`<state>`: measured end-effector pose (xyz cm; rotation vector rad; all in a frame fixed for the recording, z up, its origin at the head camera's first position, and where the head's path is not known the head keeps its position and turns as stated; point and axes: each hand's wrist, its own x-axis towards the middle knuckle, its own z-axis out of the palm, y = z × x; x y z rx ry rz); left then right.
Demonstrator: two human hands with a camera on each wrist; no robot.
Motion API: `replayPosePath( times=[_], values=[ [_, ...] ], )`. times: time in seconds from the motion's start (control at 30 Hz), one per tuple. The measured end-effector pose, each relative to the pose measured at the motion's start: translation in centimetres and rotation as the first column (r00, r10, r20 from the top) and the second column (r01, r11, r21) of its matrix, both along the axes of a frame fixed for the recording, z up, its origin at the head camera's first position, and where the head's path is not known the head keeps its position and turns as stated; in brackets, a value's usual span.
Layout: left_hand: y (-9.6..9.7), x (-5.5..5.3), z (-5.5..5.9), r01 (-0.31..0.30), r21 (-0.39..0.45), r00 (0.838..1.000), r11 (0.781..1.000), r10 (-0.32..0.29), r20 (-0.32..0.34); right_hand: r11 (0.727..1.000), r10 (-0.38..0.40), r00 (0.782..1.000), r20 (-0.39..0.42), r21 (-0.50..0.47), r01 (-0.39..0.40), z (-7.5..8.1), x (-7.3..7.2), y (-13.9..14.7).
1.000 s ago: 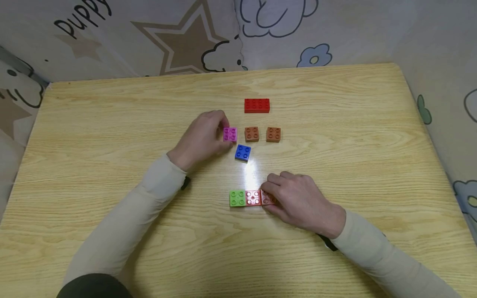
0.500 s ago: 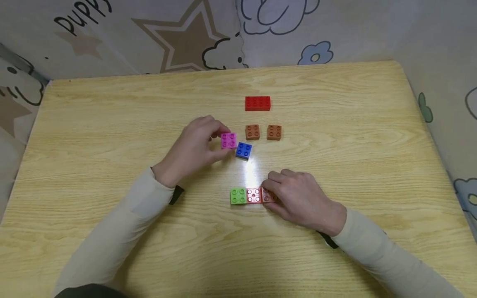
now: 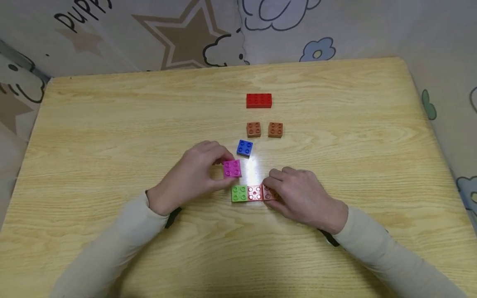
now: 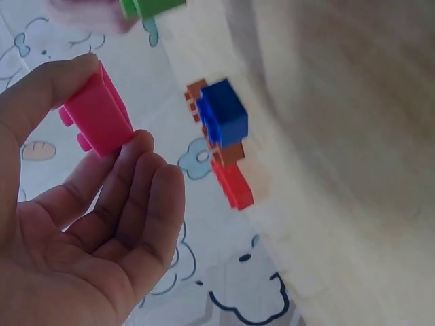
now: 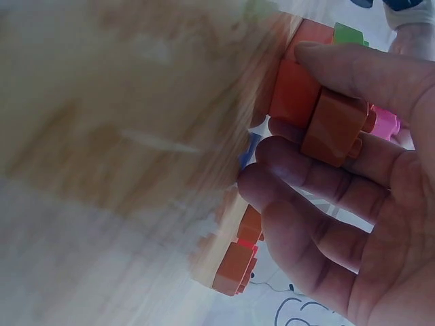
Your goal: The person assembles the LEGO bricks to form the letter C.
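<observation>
In the head view my left hand (image 3: 188,176) pinches a pink building brick (image 3: 232,169) between thumb and fingertip, just behind the green brick (image 3: 239,193). The left wrist view shows the pink brick (image 4: 100,115) above the table, its studs facing left. My right hand (image 3: 303,200) grips the right end of a low row, where a red brick (image 3: 255,193) sits beside the green one. In the right wrist view a brown brick (image 5: 333,129) sits on a red brick (image 5: 294,92) between thumb and fingers. The hand partly covers that end from above.
Behind the row lies a blue brick (image 3: 244,148), slightly turned. Two brown bricks, one left (image 3: 254,129) and one right (image 3: 275,130), rest farther back, with a long red brick (image 3: 258,100) beyond. The wooden table (image 3: 112,124) meets patterned walls at the back and right.
My left hand has carried the pink brick from beside the brown bricks toward me, past the blue brick to the green one. My right hand stays on the row.
</observation>
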<state>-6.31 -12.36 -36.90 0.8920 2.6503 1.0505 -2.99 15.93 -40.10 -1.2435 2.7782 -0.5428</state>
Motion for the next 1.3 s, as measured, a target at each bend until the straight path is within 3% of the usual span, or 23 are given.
replayPosePath(
  times=[0.4, 0.67, 1.0, 1.3],
  values=[
    [0.6, 2.4, -1.2, 0.085, 0.009, 0.995, 0.996, -0.084, -0.055, 1.0, -0.003, 1.0, 0.011, 0.001, 0.003, 0.1, 0.0, 0.0],
    [1.0, 2.8, -1.5, 0.102, -0.017, 0.993, 0.995, -0.103, -0.06, 1.0, -0.006, 1.0, 0.021, 0.006, 0.006, 0.2, 0.0, 0.0],
    [1.2, 3.2, -1.5, 0.112, -0.099, 0.975, 0.989, -0.128, -0.181, 1.0, -0.002, 1.0, 0.011, 0.009, 0.002, 0.2, 0.0, 0.0],
    [1.6, 3.5, -1.3, 0.084, -0.126, 0.968, 0.988, -0.111, -0.223, 1.0, -0.001, 1.0, 0.004, -0.001, 0.001, 0.2, 0.0, 0.0]
  ],
)
